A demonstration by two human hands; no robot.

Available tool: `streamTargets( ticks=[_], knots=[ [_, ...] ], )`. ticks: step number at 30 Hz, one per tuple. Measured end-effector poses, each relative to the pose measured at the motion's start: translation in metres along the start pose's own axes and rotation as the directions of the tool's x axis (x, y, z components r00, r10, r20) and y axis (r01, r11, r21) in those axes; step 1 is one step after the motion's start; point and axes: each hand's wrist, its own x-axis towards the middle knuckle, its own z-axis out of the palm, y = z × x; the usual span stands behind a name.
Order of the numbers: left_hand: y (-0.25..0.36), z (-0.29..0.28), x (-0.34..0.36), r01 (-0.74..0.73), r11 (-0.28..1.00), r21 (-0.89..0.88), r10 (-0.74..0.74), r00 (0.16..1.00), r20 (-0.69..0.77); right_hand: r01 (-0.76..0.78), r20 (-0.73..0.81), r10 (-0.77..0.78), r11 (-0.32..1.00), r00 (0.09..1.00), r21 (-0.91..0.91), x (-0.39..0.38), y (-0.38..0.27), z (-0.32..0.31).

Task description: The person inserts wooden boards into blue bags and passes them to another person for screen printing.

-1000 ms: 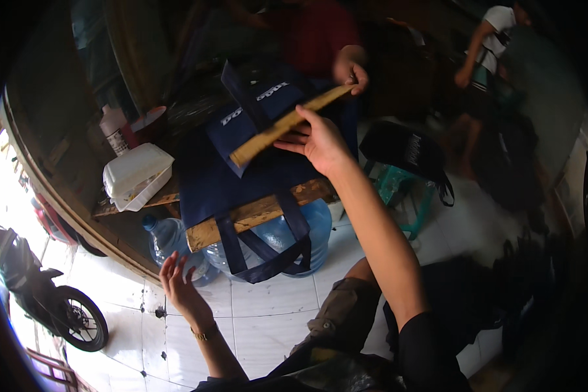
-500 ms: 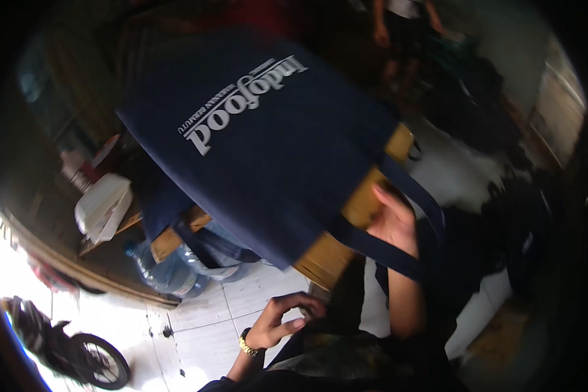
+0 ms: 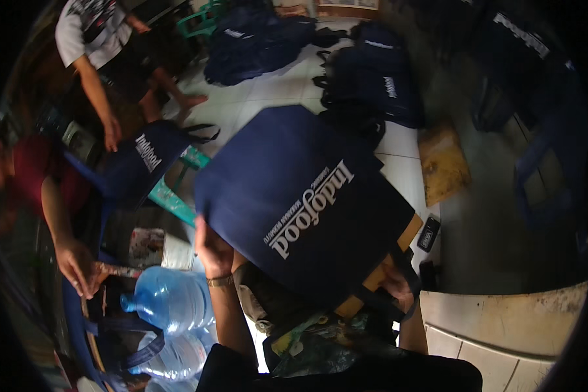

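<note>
In front of me I hold a navy blue tote bag [image 3: 255,170] with white lettering, tilted, its handle end toward my right. A yellow board [image 3: 409,234] sits inside it and sticks out at the open end. My left hand [image 3: 213,249], with a watch on the wrist, is closed on the bag's left edge, its fingers partly hidden underneath. My right hand [image 3: 397,285] grips the protruding board between the bag handles [image 3: 405,268]; some of its fingers are out of sight.
Navy bags [image 3: 372,78] lie piled on the tiled floor ahead. A loose yellow board [image 3: 441,163] and a phone [image 3: 428,233] lie to the right. Blue water jugs [image 3: 176,300] stand at left. Two people are at left, one with a hand [image 3: 75,264] near another bag [image 3: 144,157].
My view has swung to the right, away from the doorway. The left hand, previously empty below the bag, now holds its edge. My right hand keeps its grip at the handle end.
</note>
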Motion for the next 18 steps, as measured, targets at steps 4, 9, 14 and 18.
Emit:
streamTargets(
  ticks=[4, 9, 14, 18],
  knots=[
    [-0.010, -0.006, 0.038, 0.216, 0.971, 0.101, -0.203, 0.971, -0.128, -0.044, 0.163, -0.025, 0.911, 0.986, 0.410, -0.033, -0.040, 0.036],
    [0.031, -0.045, 0.105, 0.053, 0.967, 0.251, -0.032, 0.996, -0.087, -0.056, 0.074, 0.038, 0.964, 0.997, 0.259, -0.024, -0.067, 0.027],
    [0.198, 0.000, 0.113, -0.294, 0.794, 0.532, 0.415, 0.902, -0.121, -0.290, 0.167, 0.316, 0.943, 0.934, -0.164, -0.015, -0.070, -0.031],
    [0.255, 0.037, 0.092, -0.402, 0.703, 0.586, 0.590, 0.790, -0.166, -0.399, 0.176, 0.516, 0.800, 0.838, -0.447, 0.031, -0.064, -0.006]
  ],
)
